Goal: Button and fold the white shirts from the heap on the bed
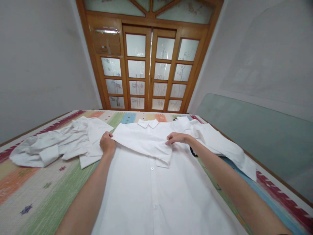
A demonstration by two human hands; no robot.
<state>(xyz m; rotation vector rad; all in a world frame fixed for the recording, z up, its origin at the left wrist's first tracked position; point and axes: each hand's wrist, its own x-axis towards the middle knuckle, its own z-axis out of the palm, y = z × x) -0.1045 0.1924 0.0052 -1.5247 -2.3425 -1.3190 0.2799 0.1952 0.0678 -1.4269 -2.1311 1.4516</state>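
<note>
A white button-up shirt [137,182] lies spread front side up, its collar [148,123] at the far end and its button placket running toward me. One sleeve [141,143] is folded across the chest, with the cuff [163,162] near the placket. My left hand [107,142] is closed on the folded edge at the shirt's left side. With fingers pinched, my right hand [178,138] grips the sleeve's upper edge near the cuff end. The shirt's other side is partly hidden behind my right hand and forearm.
A striped, patterned cover [58,192] lies under everything. Crumpled white clothing [73,140] lies at the left, and more white cloth [215,140] at the right, with a dark item [193,151] partly beneath it. A pale green headboard-like panel [254,130] borders the right; wooden glazed doors [149,65] stand beyond.
</note>
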